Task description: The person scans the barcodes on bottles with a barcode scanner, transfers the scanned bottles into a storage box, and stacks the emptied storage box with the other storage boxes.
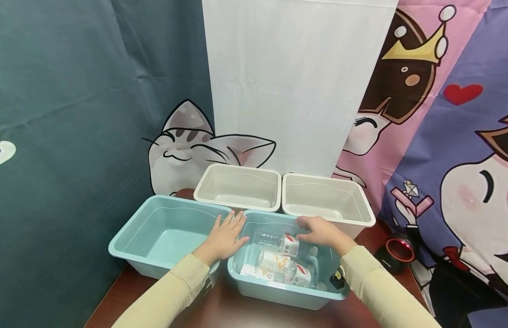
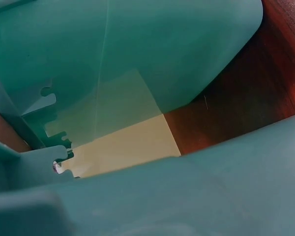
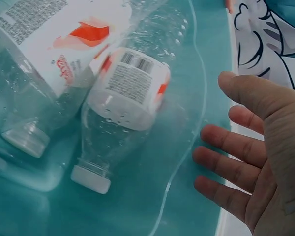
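Two light-blue plastic tubs stand side by side in the head view. My left hand (image 1: 223, 237) spreads its fingers over the adjoining rims of the left tub (image 1: 135, 228) and the right tub (image 1: 278, 291). Several clear plastic bottles with white labels lie on their sides in the right tub. At that tub's back rim is my right hand (image 1: 319, 232), fingers loosely bent and holding nothing. In the right wrist view, that hand (image 3: 265, 147) hovers beside a capped bottle (image 3: 132, 83), apart from it. The left wrist view shows tub walls (image 2: 162, 44), with my left hand mostly hidden.
Two white bins, one at left (image 1: 237, 187) and one at right (image 1: 327, 198), stand behind the blue tubs. A black device with a red-lit ring (image 1: 397, 253) sits at the right on the brown table (image 1: 274, 314). Printed cloth (image 1: 299, 86) hangs behind.
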Motion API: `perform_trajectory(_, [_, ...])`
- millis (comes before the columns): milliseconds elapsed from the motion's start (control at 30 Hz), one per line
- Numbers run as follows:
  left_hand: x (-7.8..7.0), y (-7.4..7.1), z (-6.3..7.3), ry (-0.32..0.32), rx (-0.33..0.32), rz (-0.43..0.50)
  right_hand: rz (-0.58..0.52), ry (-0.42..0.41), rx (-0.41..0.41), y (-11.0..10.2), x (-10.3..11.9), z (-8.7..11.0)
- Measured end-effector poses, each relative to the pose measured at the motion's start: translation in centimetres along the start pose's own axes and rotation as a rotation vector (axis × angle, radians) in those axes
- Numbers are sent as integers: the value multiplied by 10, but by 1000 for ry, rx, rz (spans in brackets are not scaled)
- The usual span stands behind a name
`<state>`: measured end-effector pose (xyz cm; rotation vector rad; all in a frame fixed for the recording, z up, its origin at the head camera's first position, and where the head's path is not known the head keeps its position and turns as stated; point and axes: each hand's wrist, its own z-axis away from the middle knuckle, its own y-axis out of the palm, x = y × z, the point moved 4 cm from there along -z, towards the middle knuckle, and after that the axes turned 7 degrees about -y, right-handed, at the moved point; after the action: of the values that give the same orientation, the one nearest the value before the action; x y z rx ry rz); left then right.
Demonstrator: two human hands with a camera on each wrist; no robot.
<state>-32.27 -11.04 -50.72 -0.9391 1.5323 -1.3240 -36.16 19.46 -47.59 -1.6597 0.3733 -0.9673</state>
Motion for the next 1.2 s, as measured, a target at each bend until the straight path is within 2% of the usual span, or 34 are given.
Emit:
perform_trajectory(233, [-2,-2,1,-7,6,11,6,21,69,16,2,-3])
perform_trajectory(400, [-2,-2,1,-9,6,14,-11,80,88,25,2,-3])
perform_trajectory(533, [-2,-2,1,-6,4,12,33,119,96,31,-1,-2])
perform_trajectory(967, [0,0,0,-10,10,8,127,125,129,50,-8,-6])
perform_trajectory(1200, [0,-1,-1,-11,13,7,158,195,178,61,-10,-12])
